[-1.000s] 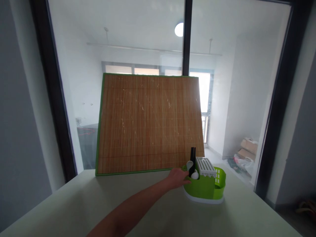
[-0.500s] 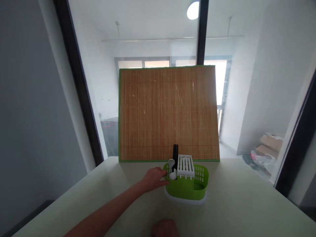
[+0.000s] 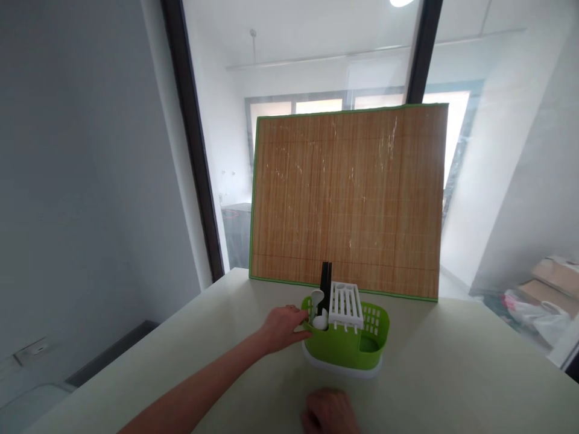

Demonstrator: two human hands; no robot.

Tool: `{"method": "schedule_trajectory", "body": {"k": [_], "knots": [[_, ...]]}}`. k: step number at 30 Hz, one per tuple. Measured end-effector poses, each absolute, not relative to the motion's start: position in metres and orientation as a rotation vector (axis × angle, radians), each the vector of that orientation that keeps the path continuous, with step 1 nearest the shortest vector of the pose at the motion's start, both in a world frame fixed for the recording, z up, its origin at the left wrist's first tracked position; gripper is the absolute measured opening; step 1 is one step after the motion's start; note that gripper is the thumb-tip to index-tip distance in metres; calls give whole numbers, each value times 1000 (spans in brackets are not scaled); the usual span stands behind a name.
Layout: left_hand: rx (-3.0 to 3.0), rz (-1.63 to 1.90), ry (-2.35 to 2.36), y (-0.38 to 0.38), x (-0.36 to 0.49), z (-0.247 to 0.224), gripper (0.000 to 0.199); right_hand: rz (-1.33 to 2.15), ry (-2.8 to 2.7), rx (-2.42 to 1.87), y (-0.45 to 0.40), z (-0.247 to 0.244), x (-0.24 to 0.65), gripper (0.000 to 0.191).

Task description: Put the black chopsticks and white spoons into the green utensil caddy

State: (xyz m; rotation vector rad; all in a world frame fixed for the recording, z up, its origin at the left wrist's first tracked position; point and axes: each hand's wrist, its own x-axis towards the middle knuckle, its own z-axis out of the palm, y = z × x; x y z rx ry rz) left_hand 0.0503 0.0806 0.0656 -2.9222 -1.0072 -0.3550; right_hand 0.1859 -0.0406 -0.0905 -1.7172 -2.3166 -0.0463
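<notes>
My left hand (image 3: 286, 328) grips the left end of a green utensil holder (image 3: 337, 351), its thumb at the front and its fingers at the rim. In the holder's left compartment stand white spoons (image 3: 320, 321) and a pair of black chopsticks (image 3: 325, 283). A white slotted rack (image 3: 345, 304) with small hooks sits over the middle. The right compartment has pierced green sides, and a white base tray (image 3: 344, 369) lies underneath. Nearer to me, just in front of the holder, my right hand (image 3: 331, 411) is curled closed over the table; its fingertips are hidden and slightly blurred.
The holder stands on a pale table (image 3: 217, 367). Behind it a brown bamboo mat (image 3: 348, 199) with green edging leans upright against a glass partition with dark frames (image 3: 192, 138). Beyond the glass at right lie cardboard boxes (image 3: 549, 289). A wall socket (image 3: 34, 349) shows at lower left.
The view has turned left, so the mat and room sit further right and tilted. My right hand has come further into view, towards the holder. My left hand keeps its place at the holder's left end.
</notes>
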Motion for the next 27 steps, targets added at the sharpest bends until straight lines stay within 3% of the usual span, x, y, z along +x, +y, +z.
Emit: {"method": "schedule_trajectory", "body": {"k": [6, 11, 14, 17, 24, 27], "knots": [[-2923, -527, -1079, 66, 44, 67, 35, -68, -2279, -1671, -44, -91, 189, 5], [-2870, -898, -1101, 66, 43, 75, 68, -33, -2339, -1721, -42, -87, 188, 3], [-2935, -894, -1051, 74, 50, 76, 95, -24, -2366, -1730, -41, -85, 188, 3], [-3020, -793, -1018, 83, 61, 74, 107, -20, -2369, -1753, -40, -85, 188, 2], [-3190, -850, -915, 88, 76, 70, 105, 9, -2364, -1775, -40, -85, 188, 1], [-3182, -900, -923, 86, 77, 64, 95, -6, -2353, -1756, -40, -85, 188, 2]]}}
